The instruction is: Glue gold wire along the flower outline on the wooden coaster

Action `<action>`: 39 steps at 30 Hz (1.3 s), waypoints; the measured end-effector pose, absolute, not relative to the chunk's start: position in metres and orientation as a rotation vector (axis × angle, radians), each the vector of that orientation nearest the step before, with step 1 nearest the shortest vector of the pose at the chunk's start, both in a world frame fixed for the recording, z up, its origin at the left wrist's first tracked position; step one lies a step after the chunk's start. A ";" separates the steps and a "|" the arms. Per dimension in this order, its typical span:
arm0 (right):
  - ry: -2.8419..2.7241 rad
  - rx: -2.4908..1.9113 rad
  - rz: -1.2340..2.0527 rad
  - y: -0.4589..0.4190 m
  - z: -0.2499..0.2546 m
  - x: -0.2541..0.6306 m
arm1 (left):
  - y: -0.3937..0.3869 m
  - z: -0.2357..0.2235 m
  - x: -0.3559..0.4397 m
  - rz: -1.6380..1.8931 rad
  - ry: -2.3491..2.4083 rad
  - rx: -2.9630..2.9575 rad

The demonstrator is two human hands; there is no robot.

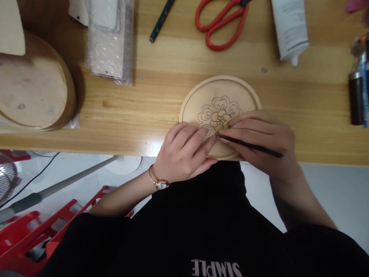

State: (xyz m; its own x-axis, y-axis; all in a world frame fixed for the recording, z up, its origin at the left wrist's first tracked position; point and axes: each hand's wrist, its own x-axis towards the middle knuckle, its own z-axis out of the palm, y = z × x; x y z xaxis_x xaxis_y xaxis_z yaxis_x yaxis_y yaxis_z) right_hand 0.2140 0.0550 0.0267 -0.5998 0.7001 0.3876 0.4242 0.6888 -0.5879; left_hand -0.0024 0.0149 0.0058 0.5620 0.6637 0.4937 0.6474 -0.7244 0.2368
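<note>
A round wooden plate (230, 89) with a pencilled flower drawn in its middle lies at the table's near edge. My right hand (261, 136) is closed round a thin black tool (250, 146), whose tip touches the flower's centre. My left hand (184, 154), with a watch on its wrist, rests on the plate's near left rim; its fingers are curled and pressed together on the plate next to the tool's tip. A short golden strip (226, 123) shows at the flower's centre between my fingertips.
Red-handled scissors (220, 25), a green pencil (161, 19) and a white glue bottle (290, 30) lie at the table's far side. Bubble-wrapped pieces (108, 38) and a round wooden block (31, 88) sit at left. A dark cylinder (356, 98) stands at right. Red plastic stools (37, 234) are below.
</note>
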 end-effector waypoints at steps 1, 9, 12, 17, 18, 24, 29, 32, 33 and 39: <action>-2.286 -0.864 0.597 0.055 0.027 0.214 | 0.015 0.006 -0.003 0.884 1.153 2.748; -2.248 -0.902 0.580 0.053 0.026 0.212 | 0.016 0.006 -0.004 0.867 1.137 2.727; -2.234 -0.912 0.593 0.052 0.025 0.212 | 0.016 0.006 -0.004 0.866 1.130 2.726; -2.207 -0.924 0.607 0.051 0.025 0.211 | 0.017 0.007 -0.004 0.873 1.117 2.732; -2.199 -0.933 0.606 0.051 0.025 0.211 | 0.017 0.007 -0.004 0.874 1.117 2.732; -2.193 -0.976 0.570 0.047 0.024 0.208 | 0.016 0.006 -0.004 0.864 1.124 2.714; -2.161 -1.013 0.511 0.041 0.022 0.205 | 0.016 0.007 -0.004 0.857 1.120 2.722; -2.138 -1.026 0.504 0.039 0.021 0.204 | 0.017 0.007 -0.004 0.861 1.117 2.733; -2.138 -1.018 0.511 0.039 0.021 0.204 | 0.017 0.007 -0.004 0.863 1.117 2.735; -2.160 -1.035 0.569 0.043 0.024 0.207 | 0.016 0.006 -0.003 0.875 1.132 2.733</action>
